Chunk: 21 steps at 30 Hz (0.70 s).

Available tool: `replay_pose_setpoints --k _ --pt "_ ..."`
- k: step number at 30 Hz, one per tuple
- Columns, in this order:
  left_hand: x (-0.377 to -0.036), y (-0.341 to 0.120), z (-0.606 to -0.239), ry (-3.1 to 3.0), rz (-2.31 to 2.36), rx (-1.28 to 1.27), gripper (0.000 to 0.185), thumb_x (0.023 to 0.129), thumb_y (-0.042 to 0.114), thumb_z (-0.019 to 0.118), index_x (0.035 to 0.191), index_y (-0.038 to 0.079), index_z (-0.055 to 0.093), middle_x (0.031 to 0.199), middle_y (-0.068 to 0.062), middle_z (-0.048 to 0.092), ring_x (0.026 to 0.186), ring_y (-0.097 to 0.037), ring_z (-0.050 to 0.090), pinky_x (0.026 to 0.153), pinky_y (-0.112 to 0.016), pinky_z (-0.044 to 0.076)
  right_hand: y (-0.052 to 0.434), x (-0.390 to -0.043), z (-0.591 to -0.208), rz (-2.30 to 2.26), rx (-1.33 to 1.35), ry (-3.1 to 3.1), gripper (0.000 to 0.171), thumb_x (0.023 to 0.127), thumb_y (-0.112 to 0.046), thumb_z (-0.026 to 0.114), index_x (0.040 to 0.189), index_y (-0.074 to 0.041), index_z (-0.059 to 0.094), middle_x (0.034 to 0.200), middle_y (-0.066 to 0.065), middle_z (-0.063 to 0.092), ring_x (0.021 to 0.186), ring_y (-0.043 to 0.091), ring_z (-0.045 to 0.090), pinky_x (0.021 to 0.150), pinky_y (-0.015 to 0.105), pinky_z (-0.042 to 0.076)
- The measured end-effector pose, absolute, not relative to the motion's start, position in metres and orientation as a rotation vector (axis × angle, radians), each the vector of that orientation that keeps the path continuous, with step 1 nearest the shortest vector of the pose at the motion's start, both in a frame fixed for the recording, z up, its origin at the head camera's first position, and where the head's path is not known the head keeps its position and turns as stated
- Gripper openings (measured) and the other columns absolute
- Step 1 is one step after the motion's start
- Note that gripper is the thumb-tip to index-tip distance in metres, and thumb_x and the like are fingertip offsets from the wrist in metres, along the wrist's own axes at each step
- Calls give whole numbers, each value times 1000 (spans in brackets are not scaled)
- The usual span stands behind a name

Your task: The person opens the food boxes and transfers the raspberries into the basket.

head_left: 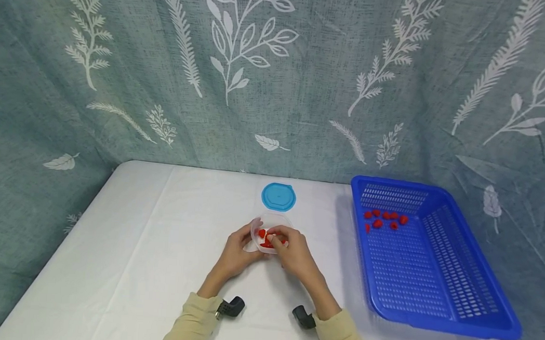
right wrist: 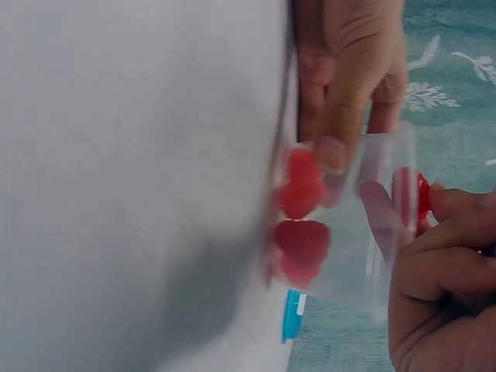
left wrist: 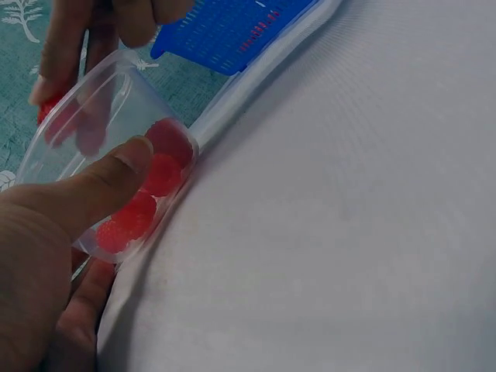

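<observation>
A clear plastic tub (head_left: 273, 219) stands on the white table, with several red raspberries (left wrist: 163, 175) along its bottom. My left hand (head_left: 236, 253) grips the tub from the left, thumb across its near wall in the left wrist view. Just inside the mouth of the tub, my right hand (head_left: 299, 256) pinches another raspberry (right wrist: 423, 194) between thumb and fingers. Part of that berry shows through the clear wall in the right wrist view.
Right of the hands is a blue basket (head_left: 400, 295), with several raspberries (head_left: 377, 224) grouped toward its far left corner. A round blue lid (head_left: 278, 197) lies on the table (head_left: 184, 227) behind the tub. A patterned green curtain (head_left: 306, 78) hangs beyond the table's far edge.
</observation>
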<state>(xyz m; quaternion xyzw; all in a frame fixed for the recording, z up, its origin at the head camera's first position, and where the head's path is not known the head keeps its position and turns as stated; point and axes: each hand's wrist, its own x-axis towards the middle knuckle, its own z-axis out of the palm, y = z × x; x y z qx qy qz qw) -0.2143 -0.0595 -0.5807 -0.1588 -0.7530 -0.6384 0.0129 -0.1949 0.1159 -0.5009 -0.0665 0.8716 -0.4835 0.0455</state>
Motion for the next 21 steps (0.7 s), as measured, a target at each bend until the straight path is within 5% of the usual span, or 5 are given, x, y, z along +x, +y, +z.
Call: replay_pose_setpoints --k 7,14,21 --pt "-214 -61 -582 -2356 -2012 -484 84 77 -1 85 152 3 46 151 -17 52 143 -30 46 115 -35 42 117 -183 -483 -1679 -261 2622 17 97 -10 68 113 -7 72 95 8 70 61 18 52 44 19 42" --pt "-214 -60 -581 -2368 -1993 -489 84 79 1 85 153 5 45 151 -16 52 143 -31 46 115 -36 42 122 -171 -463 -1812 -229 2490 21 95 -13 71 116 -13 73 103 9 68 41 13 33 37 18 36" --pt "-214 -58 -581 -2404 -1956 -468 86 79 4 86 154 6 44 152 -14 52 143 -31 47 115 -39 43 135 -162 -440 -1878 -239 2412 24 93 -15 75 117 -13 75 115 10 66 37 9 32 36 17 33"
